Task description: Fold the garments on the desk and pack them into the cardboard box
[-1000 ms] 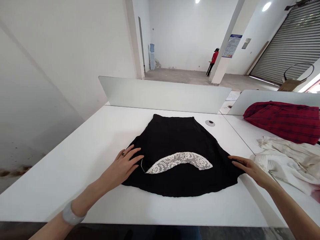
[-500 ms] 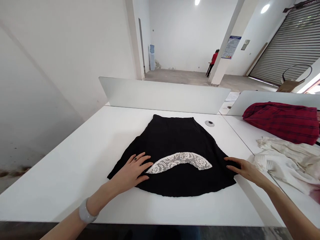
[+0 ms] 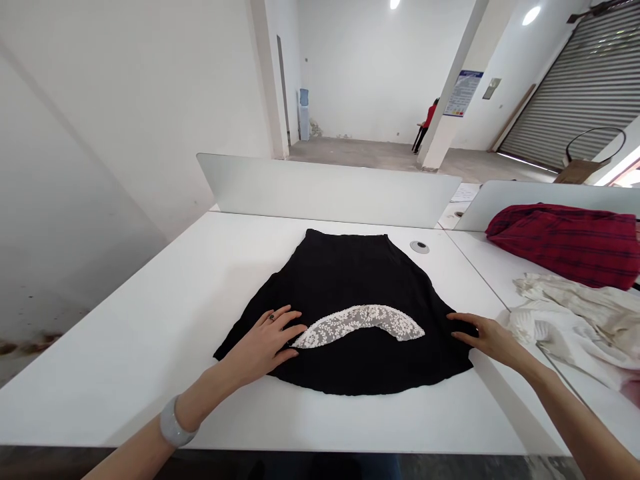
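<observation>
Okay, head view, looking down at the work. A black skirt (image 3: 350, 280) lies flat on a white table (image 3: 125, 373), waistband at the far side, hem spread toward me. A curved strip of white lace (image 3: 357, 323) sits on the skirt's near half, between my hands.

My left hand (image 3: 263, 343) rests palm down on the skirt, fingers slightly spread, not pinching. Its fingertips (image 3: 300, 330) end just beside the left end of the lace. A ring (image 3: 272, 317) shows on one finger and a pale bangle (image 3: 176, 421) on the wrist.

My right hand (image 3: 487, 340) lies on the skirt's right side near the edge, fingers loosely together and extended. No pinch shows, though I cannot tell whether the thumb is under the cloth.

To the right on the table, a red plaid cloth (image 3: 563, 247) lies bunched, with a crumpled cream garment (image 3: 570, 327) nearer me. A grey divider panel (image 3: 325, 193) stands along the table's far edge. Beyond it, on a bare concrete floor, a person in a red top (image 3: 427, 120) stands partly behind a white pillar (image 3: 447, 87). A water dispenser (image 3: 303, 115) stands by the far wall, and a roller shutter (image 3: 575, 87) closes the right wall.
</observation>
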`<state>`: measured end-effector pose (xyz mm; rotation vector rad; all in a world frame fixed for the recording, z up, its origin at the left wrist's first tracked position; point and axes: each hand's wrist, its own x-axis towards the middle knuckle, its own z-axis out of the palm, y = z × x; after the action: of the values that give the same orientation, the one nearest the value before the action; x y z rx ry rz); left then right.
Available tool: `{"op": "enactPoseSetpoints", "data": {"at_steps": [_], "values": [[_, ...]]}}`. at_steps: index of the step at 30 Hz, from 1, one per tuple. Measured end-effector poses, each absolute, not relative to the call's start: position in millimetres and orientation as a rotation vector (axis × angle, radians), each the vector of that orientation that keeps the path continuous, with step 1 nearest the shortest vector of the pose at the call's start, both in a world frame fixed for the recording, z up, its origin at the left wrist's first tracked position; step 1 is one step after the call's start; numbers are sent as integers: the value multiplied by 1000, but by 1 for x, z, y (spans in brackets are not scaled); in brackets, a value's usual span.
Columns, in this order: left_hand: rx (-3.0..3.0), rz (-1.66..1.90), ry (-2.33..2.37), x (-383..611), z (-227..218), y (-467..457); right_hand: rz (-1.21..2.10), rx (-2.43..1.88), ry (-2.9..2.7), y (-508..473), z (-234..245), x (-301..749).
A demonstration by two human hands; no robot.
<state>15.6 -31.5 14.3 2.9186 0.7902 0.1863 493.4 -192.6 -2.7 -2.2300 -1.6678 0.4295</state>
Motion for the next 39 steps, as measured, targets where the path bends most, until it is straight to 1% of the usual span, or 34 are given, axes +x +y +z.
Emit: {"op": "enactPoseSetpoints", "data": {"at_steps": [3,5,8,12,18,21,26,29,32,36,39], "values": [[2914,205,772,20,16,-28,-3,-2144,-1891,-184,-4,488],[2906,199,787,24,19,-27,-136,-2032,-2053,-174,0,477],[2902,183,861,29,23,-26,8,-1844,-2316,-159,9,457],[2916,130,913,31,22,-24,163,-1750,-2437,-144,13,439],[2867,192,973,42,16,-14,231,-1711,-2406,-127,13,439],[2800,195,923,42,19,-6,291,-1655,-2468,-126,16,442],[2592,252,852,35,18,11,182,-1663,-2487,-123,14,441],[2545,227,937,38,17,19,152,-1654,-2384,-113,14,441],[2568,208,922,42,22,20,144,-1691,-2104,-102,26,444],[2573,151,750,38,31,18,259,-1732,-1796,-88,61,443],[2564,154,679,32,31,19,265,-1667,-1759,-76,90,433]]}}
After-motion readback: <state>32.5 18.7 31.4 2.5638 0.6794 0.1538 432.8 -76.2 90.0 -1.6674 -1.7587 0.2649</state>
